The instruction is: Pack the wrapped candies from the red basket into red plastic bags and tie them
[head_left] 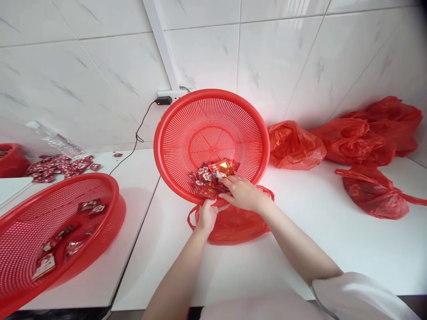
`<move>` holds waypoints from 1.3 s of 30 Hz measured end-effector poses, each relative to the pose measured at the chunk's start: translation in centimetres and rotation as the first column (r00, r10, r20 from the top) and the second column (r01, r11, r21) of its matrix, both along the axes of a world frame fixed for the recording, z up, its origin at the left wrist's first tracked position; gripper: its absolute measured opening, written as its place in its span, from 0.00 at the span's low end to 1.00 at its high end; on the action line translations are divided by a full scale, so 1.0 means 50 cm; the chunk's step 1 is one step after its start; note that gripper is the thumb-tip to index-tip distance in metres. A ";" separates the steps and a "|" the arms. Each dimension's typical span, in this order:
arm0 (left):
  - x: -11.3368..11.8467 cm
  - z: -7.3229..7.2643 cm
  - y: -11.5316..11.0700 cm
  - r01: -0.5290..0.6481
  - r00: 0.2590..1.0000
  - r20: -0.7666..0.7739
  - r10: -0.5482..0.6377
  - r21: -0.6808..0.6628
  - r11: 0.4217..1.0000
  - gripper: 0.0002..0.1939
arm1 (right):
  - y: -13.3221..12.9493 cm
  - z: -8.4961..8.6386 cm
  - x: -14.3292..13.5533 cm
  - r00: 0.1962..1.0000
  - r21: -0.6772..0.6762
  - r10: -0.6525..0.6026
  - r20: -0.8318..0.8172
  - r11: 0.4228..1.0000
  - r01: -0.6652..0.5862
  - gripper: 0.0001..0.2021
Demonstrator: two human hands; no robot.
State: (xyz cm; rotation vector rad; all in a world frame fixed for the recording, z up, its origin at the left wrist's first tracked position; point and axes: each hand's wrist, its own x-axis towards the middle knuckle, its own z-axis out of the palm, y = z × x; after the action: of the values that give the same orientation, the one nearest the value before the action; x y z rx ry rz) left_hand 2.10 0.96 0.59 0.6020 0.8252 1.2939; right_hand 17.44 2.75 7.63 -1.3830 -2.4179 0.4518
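A red perforated plastic basket [213,106] is tilted so its mouth faces me. Small red and gold wrapped packets [205,175] lie in a heap against its near side. My left hand [207,217] is closed at the near rim, thumb at the edge, its other fingers partly hidden. My right hand [245,193] reaches over the rim from the right, fingers stretched out and touching the packets, thumb apart. Under the near rim sits a red plastic bag [238,229] with loop handles; its opening is mostly hidden by the basket and hands.
Another red basket [115,186] with several packets stands at left. Behind it are a pile of red packets [50,169] and a clear plastic bottle [56,140]. Red bags [295,146] line the wall at right, with a tied bag [376,193] nearer. A black cable [137,138] runs from a socket.
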 end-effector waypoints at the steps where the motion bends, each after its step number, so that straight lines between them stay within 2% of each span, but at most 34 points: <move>1: 0.000 0.001 0.000 0.010 1.000 0.004 -0.010 0.003 1.000 0.15 | 0.002 0.001 0.003 1.000 -0.004 0.019 -0.020 1.000 -0.019 0.22; 4: -0.001 0.005 0.001 0.021 1.000 -0.013 -0.021 0.014 1.000 0.17 | 0.010 0.003 0.019 0.990 -0.031 0.063 -0.123 0.997 -0.067 0.16; 8: -0.007 0.001 0.006 0.020 0.999 -0.038 -0.019 0.022 1.000 0.15 | 0.020 0.014 0.050 0.967 -0.084 0.034 -0.252 0.995 -0.057 0.09; 12: -0.022 -0.009 0.018 -0.015 0.999 -0.030 0.017 0.072 0.997 0.14 | 0.020 0.037 0.082 0.948 -0.146 0.004 -0.318 0.988 -0.053 0.11; 17: -0.039 -0.011 0.032 -0.082 0.996 -0.035 0.083 0.044 0.996 0.13 | 0.018 0.053 0.104 0.957 -0.212 -0.047 -0.286 0.977 -0.015 0.11; 26: -0.049 -0.004 0.035 -0.100 0.994 -0.044 0.102 0.044 0.994 0.14 | 0.023 0.048 0.107 0.940 -0.376 0.004 -0.342 0.916 -0.141 0.12; 32: -0.048 -0.003 0.036 -0.096 0.995 -0.030 0.097 0.027 0.995 0.12 | 0.023 0.043 0.108 0.932 -0.391 0.019 -0.361 0.905 -0.170 0.10; 39: -0.048 -0.003 0.035 -0.097 0.994 -0.045 0.099 0.043 0.994 0.12 | 0.023 0.042 0.104 0.837 -0.469 -0.092 -0.539 0.858 -0.208 0.16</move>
State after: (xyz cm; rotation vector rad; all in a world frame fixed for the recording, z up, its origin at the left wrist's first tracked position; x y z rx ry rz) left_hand -0.29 2.71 0.44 0.6331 0.8772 1.3932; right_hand 22.63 3.92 9.74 -1.1312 -1.9232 1.3895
